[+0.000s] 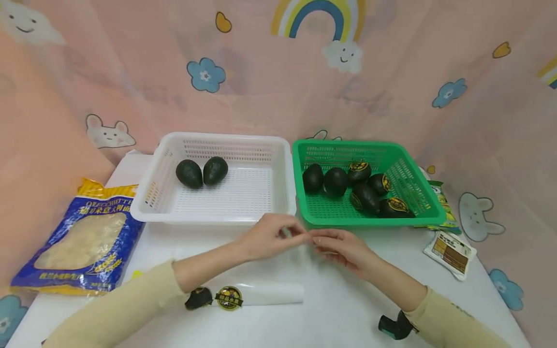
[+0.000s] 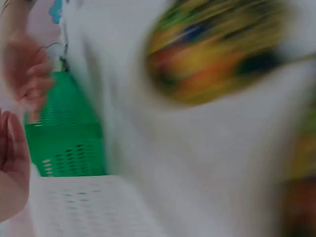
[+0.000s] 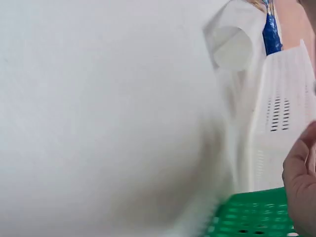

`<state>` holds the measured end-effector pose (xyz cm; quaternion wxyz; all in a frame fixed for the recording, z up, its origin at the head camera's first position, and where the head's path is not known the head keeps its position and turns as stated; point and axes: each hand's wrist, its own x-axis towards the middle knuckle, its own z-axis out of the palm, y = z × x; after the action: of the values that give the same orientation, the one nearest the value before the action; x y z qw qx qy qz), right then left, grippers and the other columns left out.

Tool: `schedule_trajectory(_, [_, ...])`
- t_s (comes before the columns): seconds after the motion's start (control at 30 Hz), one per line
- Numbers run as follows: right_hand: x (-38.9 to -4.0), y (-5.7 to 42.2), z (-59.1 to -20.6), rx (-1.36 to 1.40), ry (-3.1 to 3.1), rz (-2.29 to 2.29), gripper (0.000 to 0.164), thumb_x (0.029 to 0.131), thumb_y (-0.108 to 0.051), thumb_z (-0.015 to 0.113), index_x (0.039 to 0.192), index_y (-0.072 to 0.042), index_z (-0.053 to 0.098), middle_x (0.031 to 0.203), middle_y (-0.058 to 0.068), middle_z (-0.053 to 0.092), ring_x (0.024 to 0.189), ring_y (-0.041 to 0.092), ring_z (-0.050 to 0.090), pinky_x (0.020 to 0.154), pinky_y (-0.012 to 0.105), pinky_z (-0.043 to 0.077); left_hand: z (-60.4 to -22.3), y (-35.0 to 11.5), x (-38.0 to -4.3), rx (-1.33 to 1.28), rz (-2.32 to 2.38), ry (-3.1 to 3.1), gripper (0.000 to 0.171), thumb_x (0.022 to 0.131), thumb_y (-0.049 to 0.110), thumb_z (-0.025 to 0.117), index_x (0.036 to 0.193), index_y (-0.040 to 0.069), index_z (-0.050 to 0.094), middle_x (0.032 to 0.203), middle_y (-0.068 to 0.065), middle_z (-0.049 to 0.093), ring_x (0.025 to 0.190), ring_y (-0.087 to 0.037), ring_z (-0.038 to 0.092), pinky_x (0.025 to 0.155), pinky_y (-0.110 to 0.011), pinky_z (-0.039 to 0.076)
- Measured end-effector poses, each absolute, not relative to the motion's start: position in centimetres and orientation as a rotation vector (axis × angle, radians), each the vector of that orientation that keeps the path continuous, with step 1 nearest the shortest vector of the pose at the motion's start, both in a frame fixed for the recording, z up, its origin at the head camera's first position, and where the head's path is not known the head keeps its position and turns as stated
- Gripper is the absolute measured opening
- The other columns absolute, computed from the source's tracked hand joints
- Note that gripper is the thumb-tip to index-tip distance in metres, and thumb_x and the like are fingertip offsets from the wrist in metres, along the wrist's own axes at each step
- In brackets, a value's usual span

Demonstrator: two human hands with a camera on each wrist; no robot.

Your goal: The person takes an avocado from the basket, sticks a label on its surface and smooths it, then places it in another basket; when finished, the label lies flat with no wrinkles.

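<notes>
Both hands meet at the fingertips in front of the baskets. My left hand (image 1: pixel 274 237) curves thumb and forefinger together in a pinch. Across from it, my right hand (image 1: pixel 344 249) pinches too. A faint sheet of thin clear plastic film appears to hang between them, hard to see. Below lies a whitish roll (image 1: pixel 274 294) with a round black-and-gold print (image 1: pixel 228 297); the left wrist view shows this print (image 2: pixel 212 54) blurred and close. In the right wrist view the round end of the roll (image 3: pixel 232 49) faces the camera.
The white basket (image 1: pixel 213 217) holds two dark avocados (image 1: pixel 215 170). Right of it, a green basket (image 1: pixel 370 222) holds several more avocados (image 1: pixel 336 181), some with gold-printed labels. A blue pasta bag (image 1: pixel 82 241) lies left; a small packet (image 1: pixel 450 254) and a green packet (image 1: pixel 448 212) lie right.
</notes>
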<state>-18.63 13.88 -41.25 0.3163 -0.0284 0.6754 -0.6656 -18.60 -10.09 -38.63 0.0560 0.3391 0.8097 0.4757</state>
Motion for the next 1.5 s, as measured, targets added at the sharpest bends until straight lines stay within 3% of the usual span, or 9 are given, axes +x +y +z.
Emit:
schedule_trajectory(0.07, [-19.3, 13.1, -39.2, -0.332, 1.856, -1.552, 0.034, 0.097, -0.024, 0.063, 0.124, -0.003, 0.063, 0.112, 0.01, 0.069, 0.102, 0.03, 0.062, 0.086, 0.036, 0.053, -40.0, -12.3, -16.7, 0.83, 1.499, 2.341, 0.017, 0.095, 0.027, 0.065, 0.1, 0.012, 0.073, 0.092, 0.003, 0.071, 0.085, -0.009, 0.064, 0.07, -0.026, 0.056])
schedule_trajectory(0.2, [-22.6, 9.4, -33.0, -0.773, 1.963, -1.279, 0.025, 0.098, -0.023, 0.061, 0.117, -0.009, 0.067, 0.111, 0.009, 0.068, 0.098, 0.031, 0.061, 0.086, 0.042, 0.053, -42.3, -15.9, -15.4, 0.232, 1.722, 2.14, 0.041, 0.097, 0.038, 0.06, 0.116, 0.002, 0.067, 0.104, -0.011, 0.069, 0.094, -0.022, 0.065, 0.076, -0.033, 0.056])
schedule_trajectory(0.37, [-30.1, 1.9, -28.3, -0.924, 1.976, -1.035, 0.027, 0.099, -0.022, 0.059, 0.123, -0.009, 0.062, 0.118, 0.006, 0.063, 0.109, 0.026, 0.058, 0.092, 0.037, 0.051, -42.3, -17.6, -15.8, -0.223, 2.022, 1.958, 0.055, 0.095, 0.045, 0.06, 0.113, -0.006, 0.066, 0.103, -0.01, 0.07, 0.095, -0.019, 0.064, 0.084, -0.031, 0.054])
schedule_trajectory(0.57, [-36.0, -5.6, -31.9, -0.713, 2.201, -0.872, 0.038, 0.098, -0.028, 0.06, 0.13, -0.007, 0.056, 0.127, 0.009, 0.056, 0.118, 0.028, 0.054, 0.091, 0.038, 0.052, -42.6, -17.5, -15.1, -0.276, 2.071, 1.896, 0.049, 0.093, 0.044, 0.064, 0.104, -0.003, 0.071, 0.096, -0.007, 0.071, 0.09, -0.016, 0.065, 0.083, -0.03, 0.054])
schedule_trajectory(0.7, [-35.8, -8.4, -36.1, -0.703, 2.276, -0.821, 0.055, 0.094, -0.036, 0.064, 0.14, -0.009, 0.047, 0.143, 0.011, 0.046, 0.122, 0.026, 0.051, 0.085, 0.037, 0.054, -42.8, -17.2, -14.5, -0.272, 2.042, 1.902, 0.045, 0.093, 0.043, 0.064, 0.1, -0.001, 0.072, 0.092, -0.005, 0.071, 0.088, -0.015, 0.064, 0.081, -0.03, 0.054])
schedule_trajectory(0.87, [-34.1, -10.0, -38.9, -0.958, 2.213, -0.598, 0.056, 0.087, -0.035, 0.074, 0.134, -0.019, 0.049, 0.137, 0.004, 0.048, 0.112, 0.017, 0.051, 0.08, 0.03, 0.054, -42.6, -17.3, -14.4, -0.258, 2.021, 1.911, 0.047, 0.095, 0.042, 0.063, 0.102, -0.004, 0.071, 0.089, -0.003, 0.071, 0.087, -0.015, 0.063, 0.081, -0.029, 0.053])
schedule_trajectory(1.07, [-32.5, -7.5, -35.4, -1.239, 2.07, -0.365, 0.055, 0.083, -0.035, 0.078, 0.13, -0.022, 0.053, 0.123, -0.004, 0.054, 0.11, 0.011, 0.05, 0.09, 0.025, 0.043, -42.3, -17.8, -15.2, -0.265, 2.029, 1.908, 0.047, 0.096, 0.039, 0.062, 0.105, -0.007, 0.069, 0.084, -0.001, 0.07, 0.085, -0.014, 0.061, 0.079, -0.029, 0.053])
schedule_trajectory(1.27, [-28.6, 1.8, -31.1, -1.45, 1.983, -0.691, 0.056, 0.085, -0.032, 0.077, 0.134, -0.024, 0.052, 0.126, -0.01, 0.056, 0.111, 0.01, 0.054, 0.095, 0.032, 0.045, -42.3, -18.7, -15.9, -0.227, 2.01, 1.95, 0.048, 0.097, 0.039, 0.06, 0.111, -0.007, 0.067, 0.086, -0.001, 0.069, 0.087, -0.015, 0.062, 0.081, -0.032, 0.053])
schedule_trajectory(1.5, [-21.5, 12.3, -36.3, -1.412, 2.028, -0.898, 0.061, 0.084, -0.034, 0.078, 0.137, -0.026, 0.05, 0.131, -0.01, 0.054, 0.115, 0.012, 0.052, 0.094, 0.036, 0.047, -42.1, -20.3, -16.2, -0.233, 1.978, 1.997, 0.049, 0.096, 0.042, 0.06, 0.102, -0.005, 0.069, 0.093, -0.008, 0.069, 0.092, -0.019, 0.061, 0.086, -0.034, 0.052])
